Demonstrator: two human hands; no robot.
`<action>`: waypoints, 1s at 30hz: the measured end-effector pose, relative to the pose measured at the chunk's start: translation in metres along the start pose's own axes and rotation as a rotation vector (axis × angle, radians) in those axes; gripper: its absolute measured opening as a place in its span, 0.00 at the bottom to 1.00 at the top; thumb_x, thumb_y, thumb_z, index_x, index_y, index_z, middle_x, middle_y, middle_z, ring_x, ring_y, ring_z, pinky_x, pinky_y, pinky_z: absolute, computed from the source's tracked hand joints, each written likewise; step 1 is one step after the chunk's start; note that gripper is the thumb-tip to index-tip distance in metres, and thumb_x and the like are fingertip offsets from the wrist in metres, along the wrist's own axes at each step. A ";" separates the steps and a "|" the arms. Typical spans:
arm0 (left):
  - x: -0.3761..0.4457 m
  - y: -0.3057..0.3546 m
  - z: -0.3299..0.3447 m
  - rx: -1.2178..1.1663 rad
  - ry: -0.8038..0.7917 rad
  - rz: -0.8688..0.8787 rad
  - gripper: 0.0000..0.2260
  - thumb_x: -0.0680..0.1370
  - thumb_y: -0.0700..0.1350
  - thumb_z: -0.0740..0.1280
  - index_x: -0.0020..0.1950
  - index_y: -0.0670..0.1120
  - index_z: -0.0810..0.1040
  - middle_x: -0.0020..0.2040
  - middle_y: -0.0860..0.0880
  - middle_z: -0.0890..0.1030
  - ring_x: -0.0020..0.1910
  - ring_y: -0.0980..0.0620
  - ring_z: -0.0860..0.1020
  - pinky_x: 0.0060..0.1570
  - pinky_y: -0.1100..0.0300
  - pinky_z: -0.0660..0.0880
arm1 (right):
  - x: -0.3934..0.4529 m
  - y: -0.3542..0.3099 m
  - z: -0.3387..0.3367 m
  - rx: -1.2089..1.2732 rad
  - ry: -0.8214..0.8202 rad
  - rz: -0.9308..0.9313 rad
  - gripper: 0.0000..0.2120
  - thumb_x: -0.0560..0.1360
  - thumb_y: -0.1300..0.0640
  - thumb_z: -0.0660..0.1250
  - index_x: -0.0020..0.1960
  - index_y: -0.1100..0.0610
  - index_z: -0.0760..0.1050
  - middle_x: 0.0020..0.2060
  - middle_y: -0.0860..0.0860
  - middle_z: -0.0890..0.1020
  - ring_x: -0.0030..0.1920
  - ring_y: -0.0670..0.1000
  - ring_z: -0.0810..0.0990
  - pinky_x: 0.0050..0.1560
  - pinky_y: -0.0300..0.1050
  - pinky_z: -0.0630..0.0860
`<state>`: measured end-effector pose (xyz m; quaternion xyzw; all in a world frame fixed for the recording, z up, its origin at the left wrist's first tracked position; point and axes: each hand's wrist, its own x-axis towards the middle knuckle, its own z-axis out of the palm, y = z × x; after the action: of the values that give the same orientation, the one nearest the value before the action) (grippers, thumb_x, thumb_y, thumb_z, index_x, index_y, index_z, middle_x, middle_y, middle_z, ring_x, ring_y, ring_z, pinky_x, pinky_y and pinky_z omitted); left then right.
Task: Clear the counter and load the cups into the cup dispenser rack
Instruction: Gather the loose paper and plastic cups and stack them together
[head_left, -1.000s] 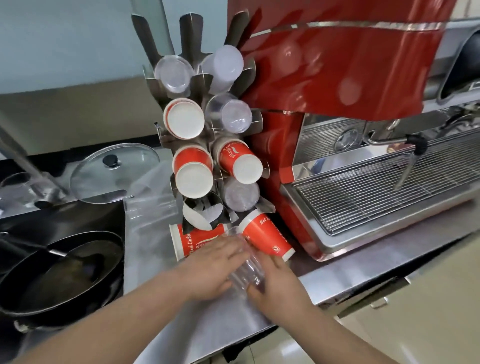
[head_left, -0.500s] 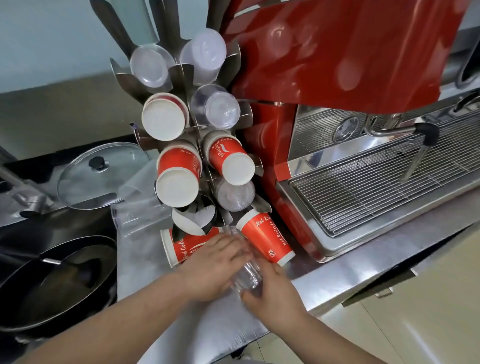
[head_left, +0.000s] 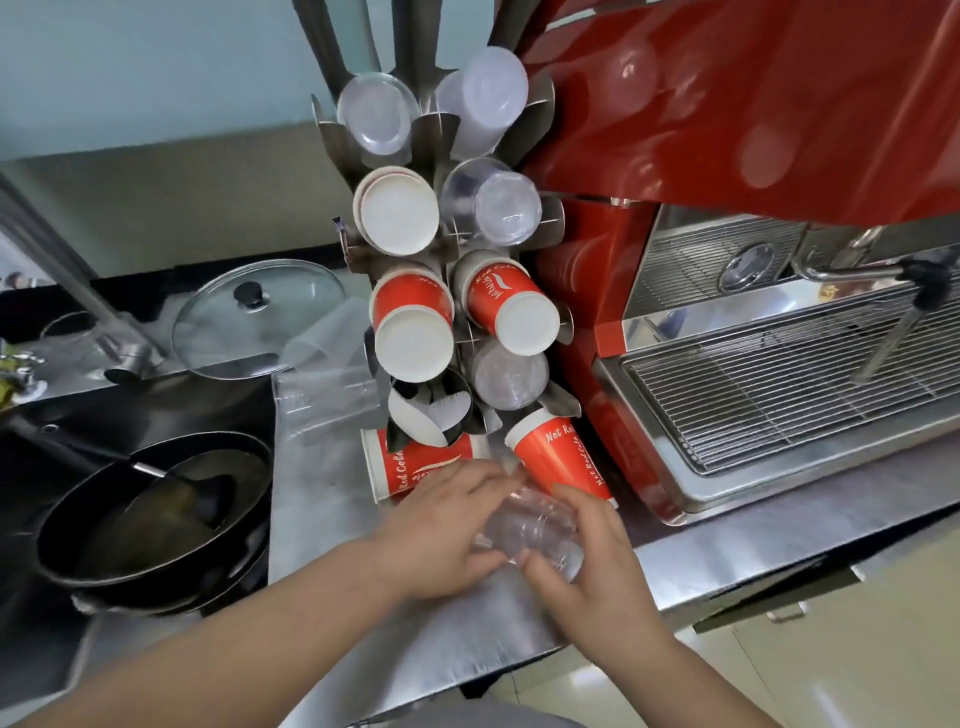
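Observation:
A metal cup dispenser rack (head_left: 447, 130) stands on the steel counter (head_left: 727, 540), its slots filled with clear plastic cups (head_left: 506, 208) and red paper cups (head_left: 413, 325) pointing outward. Two red paper cups lie on the counter at its foot, one on the left (head_left: 410, 465) and one on the right (head_left: 563, 457). My left hand (head_left: 441, 530) and my right hand (head_left: 587, 566) together grip a stack of clear plastic cups (head_left: 530, 530) lying sideways just above the counter, in front of the rack.
A red espresso machine (head_left: 727, 130) with a wire drip tray (head_left: 779, 384) fills the right. A black pan (head_left: 156, 509) with a ladle sits in the sink at left, a glass lid (head_left: 260, 317) behind it. Clear plastic bags (head_left: 327, 395) lie left of the rack.
The camera has shifted, so the rack sits more to the centre of the view. Both hands stay closed around the clear cups at the same spot on the counter.

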<state>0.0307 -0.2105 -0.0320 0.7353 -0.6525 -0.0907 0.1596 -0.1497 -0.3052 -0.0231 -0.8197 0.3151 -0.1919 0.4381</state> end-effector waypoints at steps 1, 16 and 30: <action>-0.003 0.001 -0.001 -0.036 0.018 -0.023 0.33 0.71 0.62 0.62 0.73 0.52 0.66 0.70 0.50 0.70 0.69 0.50 0.69 0.70 0.56 0.65 | 0.001 -0.004 -0.001 -0.007 0.001 -0.022 0.34 0.63 0.40 0.67 0.67 0.47 0.67 0.59 0.42 0.71 0.62 0.42 0.71 0.63 0.38 0.68; -0.101 -0.011 0.003 -0.480 0.092 -0.331 0.38 0.70 0.55 0.72 0.76 0.58 0.59 0.68 0.55 0.68 0.67 0.63 0.67 0.64 0.67 0.68 | 0.000 -0.047 0.036 -0.154 -0.356 -0.345 0.32 0.67 0.45 0.68 0.70 0.47 0.65 0.64 0.37 0.66 0.67 0.36 0.63 0.67 0.27 0.56; -0.138 -0.013 0.007 -0.567 0.096 -0.436 0.31 0.70 0.55 0.74 0.69 0.59 0.65 0.64 0.60 0.68 0.65 0.64 0.69 0.64 0.62 0.70 | -0.008 -0.061 0.061 -0.161 -0.481 -0.315 0.34 0.64 0.42 0.67 0.69 0.47 0.68 0.63 0.39 0.68 0.65 0.32 0.63 0.62 0.22 0.57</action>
<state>0.0222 -0.0739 -0.0538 0.7870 -0.4211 -0.2652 0.3647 -0.0986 -0.2381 -0.0054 -0.9126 0.0854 -0.0324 0.3986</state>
